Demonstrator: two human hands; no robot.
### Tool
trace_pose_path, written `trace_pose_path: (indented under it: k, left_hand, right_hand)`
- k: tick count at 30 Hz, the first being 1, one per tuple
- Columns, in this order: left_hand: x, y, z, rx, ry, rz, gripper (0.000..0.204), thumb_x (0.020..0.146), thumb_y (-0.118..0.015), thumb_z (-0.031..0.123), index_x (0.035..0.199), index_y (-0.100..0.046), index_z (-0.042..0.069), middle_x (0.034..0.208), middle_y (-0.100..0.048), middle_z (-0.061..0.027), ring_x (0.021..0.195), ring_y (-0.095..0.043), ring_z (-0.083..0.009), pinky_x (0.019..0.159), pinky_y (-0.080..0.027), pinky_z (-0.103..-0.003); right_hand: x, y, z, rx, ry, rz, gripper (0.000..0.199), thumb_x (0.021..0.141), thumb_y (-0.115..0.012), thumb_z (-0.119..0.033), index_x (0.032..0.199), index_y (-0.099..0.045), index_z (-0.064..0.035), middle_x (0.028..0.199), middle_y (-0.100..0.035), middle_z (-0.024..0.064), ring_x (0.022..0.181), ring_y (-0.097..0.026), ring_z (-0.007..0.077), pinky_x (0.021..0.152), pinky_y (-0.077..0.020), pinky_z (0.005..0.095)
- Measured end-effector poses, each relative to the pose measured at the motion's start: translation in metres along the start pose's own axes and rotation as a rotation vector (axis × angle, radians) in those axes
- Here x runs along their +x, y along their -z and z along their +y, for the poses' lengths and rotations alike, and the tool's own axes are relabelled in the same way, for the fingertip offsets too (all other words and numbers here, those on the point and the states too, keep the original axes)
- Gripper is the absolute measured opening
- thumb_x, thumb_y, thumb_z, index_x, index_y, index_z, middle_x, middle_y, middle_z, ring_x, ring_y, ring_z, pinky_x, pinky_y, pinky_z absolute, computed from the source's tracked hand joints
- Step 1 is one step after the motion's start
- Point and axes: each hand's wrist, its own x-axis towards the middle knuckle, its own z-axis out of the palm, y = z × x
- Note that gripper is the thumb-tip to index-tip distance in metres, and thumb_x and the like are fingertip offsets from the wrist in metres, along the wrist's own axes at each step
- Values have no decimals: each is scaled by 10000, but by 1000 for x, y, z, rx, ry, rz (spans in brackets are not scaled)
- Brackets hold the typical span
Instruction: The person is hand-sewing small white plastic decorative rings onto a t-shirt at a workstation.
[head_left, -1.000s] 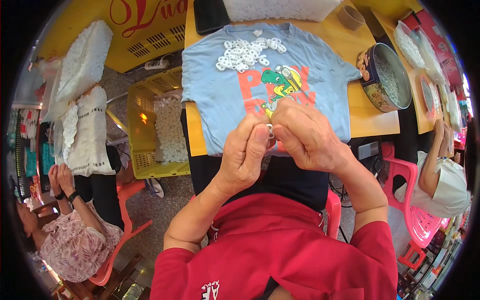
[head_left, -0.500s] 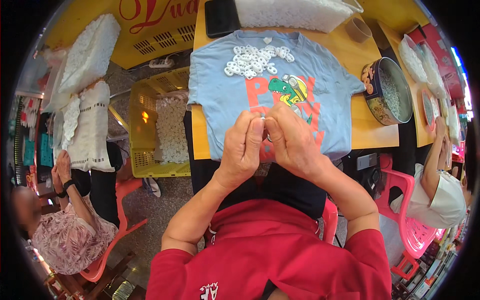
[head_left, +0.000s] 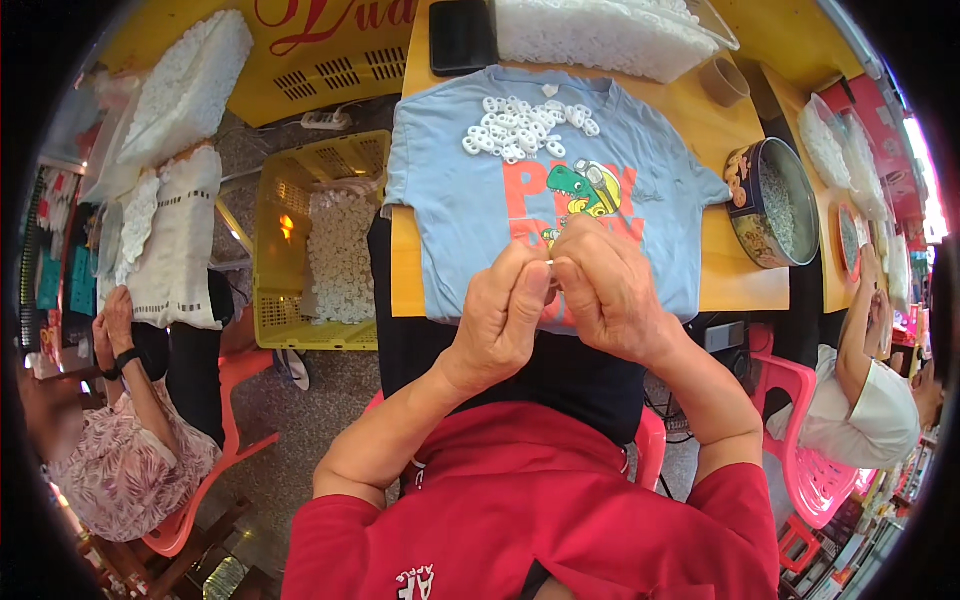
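Note:
My left hand (head_left: 503,308) and my right hand (head_left: 607,292) meet over the near part of a light blue T-shirt (head_left: 450,230) spread on the table. Both are closed in a pinch, thumbs side by side. Between the fingertips a sliver of a small white piece (head_left: 550,263) shows; the fingers cover the rest. Farther up the shirt lies a loose heap of small white plastic pieces with two holes (head_left: 515,128). The shirt has a red print and a green dinosaur (head_left: 585,187).
A round dark tin (head_left: 745,205) of small shiny parts stands right on the wooden table (head_left: 745,290). Behind are a clear tub of white pieces (head_left: 600,35), a black tray (head_left: 462,38) and a brownish cup (head_left: 724,82). Left is a yellow crate (head_left: 315,345). People sit on both sides.
The whole view has shifted a little. My hands stay pinched together and sit slightly lower and to the right in the picture. The heap looks about the same.

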Motion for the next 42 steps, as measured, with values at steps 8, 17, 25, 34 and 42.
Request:
trace_pose_path:
  k: [8,17,25,34,42]
  left_hand:
    - [10,11,-20,151,39,64,204,1012,-410,139,866,-467,7,651,-488,-41,568,-428,-106,525,-380,-271]
    - [14,15,-24,-126,103,149,255,1030,-403,195,825,-443,48,643,-374,40,565,-324,-43,502,-316,-216]
    - [16,18,-22,-115,98,131,280,1037,-375,208,800,-401,60,639,-363,17,564,-339,-70,522,-322,-228]
    - [15,18,-13,-121,99,121,278,1039,-354,213,806,-384,65,640,-361,-6,568,-349,-94,541,-322,-238]
    - [9,11,-14,-76,17,128,250,1031,-387,193,833,-434,48,655,-420,15,583,-363,-55,533,-352,-218]
  right_hand:
    - [2,7,20,220,-347,-108,117,945,-485,-51,859,-529,14,753,-525,118,636,-520,212,600,-442,321]
    - [38,17,87,-466,-481,59,220,857,-657,-236,857,-647,-16,803,-660,130,716,-634,258,643,-474,357]
    - [41,18,97,-541,-479,-68,208,812,-677,-220,902,-671,-33,763,-652,134,700,-635,284,630,-481,375]
    - [28,26,47,554,-764,16,238,900,-625,-180,1036,-648,15,843,-640,18,693,-570,65,628,-474,231]
    - [8,3,13,1124,-863,346,90,898,-642,-118,946,-617,-47,901,-653,53,772,-625,112,696,-536,278]
